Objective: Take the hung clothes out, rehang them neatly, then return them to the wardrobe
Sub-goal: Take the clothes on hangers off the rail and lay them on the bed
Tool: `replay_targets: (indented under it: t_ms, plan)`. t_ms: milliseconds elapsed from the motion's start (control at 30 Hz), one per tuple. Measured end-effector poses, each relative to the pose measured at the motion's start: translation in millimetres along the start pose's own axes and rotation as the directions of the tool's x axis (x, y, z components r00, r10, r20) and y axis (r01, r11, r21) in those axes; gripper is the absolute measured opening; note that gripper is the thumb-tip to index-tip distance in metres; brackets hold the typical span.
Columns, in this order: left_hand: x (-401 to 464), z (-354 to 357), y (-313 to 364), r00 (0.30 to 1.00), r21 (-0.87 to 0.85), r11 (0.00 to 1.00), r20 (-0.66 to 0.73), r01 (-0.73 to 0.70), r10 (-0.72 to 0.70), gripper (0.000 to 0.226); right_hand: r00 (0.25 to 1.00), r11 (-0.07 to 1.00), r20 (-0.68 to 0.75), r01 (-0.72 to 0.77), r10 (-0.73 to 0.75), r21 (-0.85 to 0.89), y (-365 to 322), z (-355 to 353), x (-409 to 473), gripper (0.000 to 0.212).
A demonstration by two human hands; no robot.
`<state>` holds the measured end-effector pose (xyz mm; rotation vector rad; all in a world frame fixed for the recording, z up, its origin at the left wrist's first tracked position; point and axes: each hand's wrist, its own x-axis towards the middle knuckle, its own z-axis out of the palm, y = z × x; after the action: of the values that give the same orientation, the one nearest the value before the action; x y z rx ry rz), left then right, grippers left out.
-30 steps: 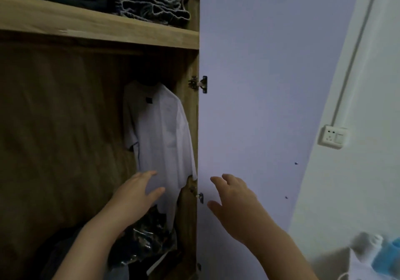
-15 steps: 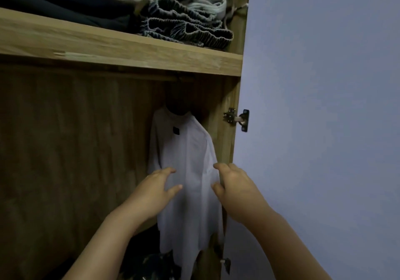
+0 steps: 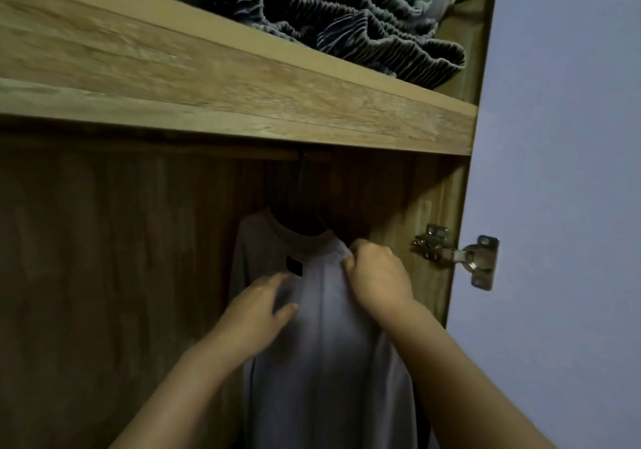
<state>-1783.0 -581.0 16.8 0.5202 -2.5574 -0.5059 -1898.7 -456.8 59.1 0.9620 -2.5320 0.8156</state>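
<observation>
1. Wood-grain panels line the inside of the wardrobe (image 3: 104, 275) in front of me, dim and brown, with its pale door (image 3: 562, 171) swung open on my right.
2. Across the top runs a thick wooden shelf (image 3: 242, 80), and folded clothes (image 3: 347, 25) sit piled on it, dark ribbed fabric nearest the edge.
3. Just under the shelf a rail (image 3: 242, 153) runs across, and a dark hanger (image 3: 301, 198) hooks over it.
4. On that hanger hangs the white T-shirt (image 3: 329, 362), at the right end of the hanging space, close to the side panel; a small dark label (image 3: 294, 265) shows just below its collar.
5. My right hand (image 3: 376, 275) is curled into a fist on the shirt's shoulder just beside the collar, bunching the fabric in its grip.
6. My left hand (image 3: 258, 313) lies lower, in front of the shirt's chest, fingers relaxed and spread, holding nothing; it is blurred, so I cannot tell if it touches the cloth.
7. A metal hinge (image 3: 458, 254) joins the side panel to the door, just to the right of my right hand.
</observation>
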Motion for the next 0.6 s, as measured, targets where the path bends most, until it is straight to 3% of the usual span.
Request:
replay_targets:
  t_ms: [233,433,600]
  plan:
    - [48,-7,-37,0.999,-0.045,0.999,-0.027,-0.028,0.027,0.055,0.982,0.991,-0.135,-0.130,0.134,0.035,-7,24,29,0.021]
    - [65,-18,-44,0.989,-0.036,0.999,-0.149,-0.028,0.022,0.051,0.954,0.985,-0.275,-0.078,0.120,0.157,-1,21,32,0.021]
    - [71,-28,-40,0.976,0.010,0.999,-0.217,-0.031,0.033,0.050,0.960,0.971,-0.272,-0.005,0.072,0.239,8,19,16,0.022]
